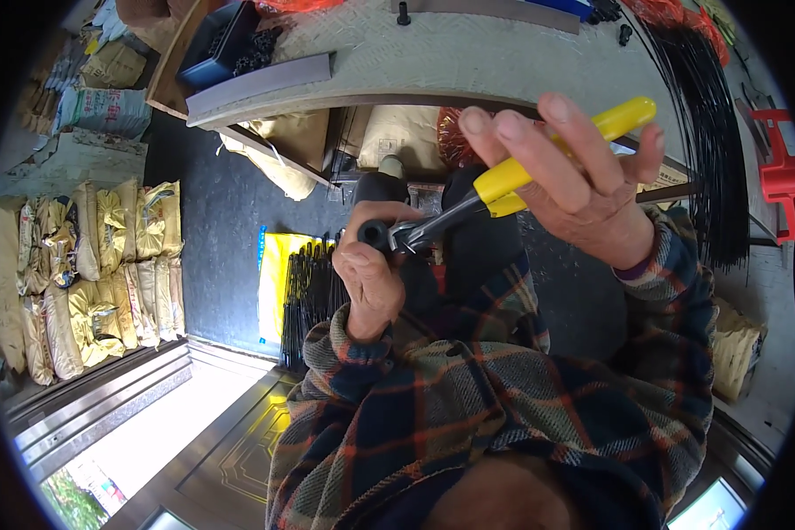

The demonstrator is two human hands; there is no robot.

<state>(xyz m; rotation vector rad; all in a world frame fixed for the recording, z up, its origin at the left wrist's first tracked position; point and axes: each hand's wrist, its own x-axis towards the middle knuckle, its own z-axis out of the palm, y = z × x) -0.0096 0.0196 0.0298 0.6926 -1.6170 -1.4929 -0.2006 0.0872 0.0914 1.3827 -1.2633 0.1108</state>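
Note:
In my left hand (pixel 371 287) is a small black tubular part (pixel 374 234), its round opening facing up, gripped between thumb and fingers. My right hand (pixel 583 181) holds a pair of pliers (pixel 503 180) by their yellow handles, with the fingers loosely spread over the grips. The metal jaws of the pliers reach left to the black part and meet its side. Whether they pinch a small piece there is too small to tell. Both hands are above my lap, in front of the table's near edge.
Ahead is a worktable (pixel 468 62) with a blue bin (pixel 225 44) of black parts and a flat grey strip (pixel 265 86). Long black rods (pixel 711 159) hang over its right end, near a red stool (pixel 779 168). More black rods (pixel 309 287) stand left of my legs. Sacks (pixel 106 274) are stacked far left.

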